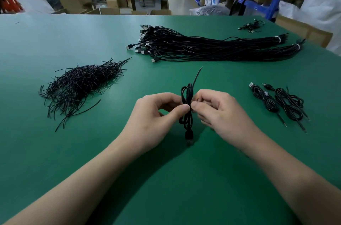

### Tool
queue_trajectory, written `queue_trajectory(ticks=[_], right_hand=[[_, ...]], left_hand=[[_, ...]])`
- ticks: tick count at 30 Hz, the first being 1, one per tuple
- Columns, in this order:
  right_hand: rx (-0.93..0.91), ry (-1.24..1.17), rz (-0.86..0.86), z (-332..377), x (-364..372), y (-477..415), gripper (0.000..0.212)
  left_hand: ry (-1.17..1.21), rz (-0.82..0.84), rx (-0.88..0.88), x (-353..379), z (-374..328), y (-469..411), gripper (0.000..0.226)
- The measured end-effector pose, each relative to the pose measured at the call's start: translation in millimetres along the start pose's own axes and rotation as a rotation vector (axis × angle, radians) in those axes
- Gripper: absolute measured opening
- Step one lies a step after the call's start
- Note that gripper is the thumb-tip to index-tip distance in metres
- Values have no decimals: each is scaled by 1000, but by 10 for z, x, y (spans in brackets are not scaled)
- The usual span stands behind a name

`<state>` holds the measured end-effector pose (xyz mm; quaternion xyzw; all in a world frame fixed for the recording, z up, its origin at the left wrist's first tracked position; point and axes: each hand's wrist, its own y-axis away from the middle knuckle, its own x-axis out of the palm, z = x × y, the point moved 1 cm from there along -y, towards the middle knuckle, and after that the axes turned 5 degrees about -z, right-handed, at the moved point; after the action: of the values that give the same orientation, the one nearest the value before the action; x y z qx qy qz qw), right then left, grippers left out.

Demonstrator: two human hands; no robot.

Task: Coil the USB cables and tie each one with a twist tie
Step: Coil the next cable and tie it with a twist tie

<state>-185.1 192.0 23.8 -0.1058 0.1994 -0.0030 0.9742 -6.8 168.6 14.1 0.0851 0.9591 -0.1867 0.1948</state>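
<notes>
A coiled black USB cable (187, 93) stands upright between my hands above the green table (55, 40), its plug hanging at the bottom and one thin end sticking up. My left hand (155, 114) pinches the coil's middle with thumb and fingers. My right hand (217, 110) pinches at the same spot from the right, where a twist tie goes round the coil; the tie itself is mostly hidden by my fingers. A heap of black twist ties (81, 84) lies to the left. Two coiled cables (276, 103) lie to the right.
A big bundle of straight black USB cables (203, 46), bound with white bands at the right ends, lies across the far middle of the table. A few loose cables (251, 25) sit at the far right corner. Boxes, shelves and another table stand beyond the edge.
</notes>
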Motion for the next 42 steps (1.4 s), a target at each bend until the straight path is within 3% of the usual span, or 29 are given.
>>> queue_trajectory(ticks=[4,6,8,11,14,16,20,25,28,32,35,37,39,42], right_hand=[[418,-593,166,28,-23,2,27],[525,-743,240,10,-33,11,32],[529,-765,256,-14,-36,12,35],[368,-621,185,-26,-26,-5,28],[164,-455,39,-45,-17,-32,22],[-12,-251,-43,-38,-7,-28,19],[-306,181,-89,23,17,39,17],[-191,194,-71,15,27,31,20],[40,-85,37,-31,30,5,20],[330,-526,204,-32,6,11,15],[466,-804,337,-7,-25,26,2],[518,-855,369,-21,-47,36,7],[516,-838,375,-44,-52,35,5],[432,-725,332,-67,-43,20,9]], left_hand=[[-374,-170,468,-46,-84,30,13],[-519,-231,724,-67,-102,11,14],[-606,-249,861,-86,-95,-18,14],[-456,-200,681,-84,-70,-18,17],[-104,-163,190,-79,-29,-7,31],[66,-36,-83,-66,12,-37,50],[214,144,-257,-13,55,-29,49],[230,53,-114,-26,31,-31,14],[-67,-58,123,-39,-3,-15,3],[-345,-168,517,-64,-67,10,11],[-477,-215,797,-110,-105,5,13],[-567,-215,947,-136,-117,-6,10],[-616,-219,980,-140,-104,-13,10],[-398,-203,674,-104,-61,-17,9]])
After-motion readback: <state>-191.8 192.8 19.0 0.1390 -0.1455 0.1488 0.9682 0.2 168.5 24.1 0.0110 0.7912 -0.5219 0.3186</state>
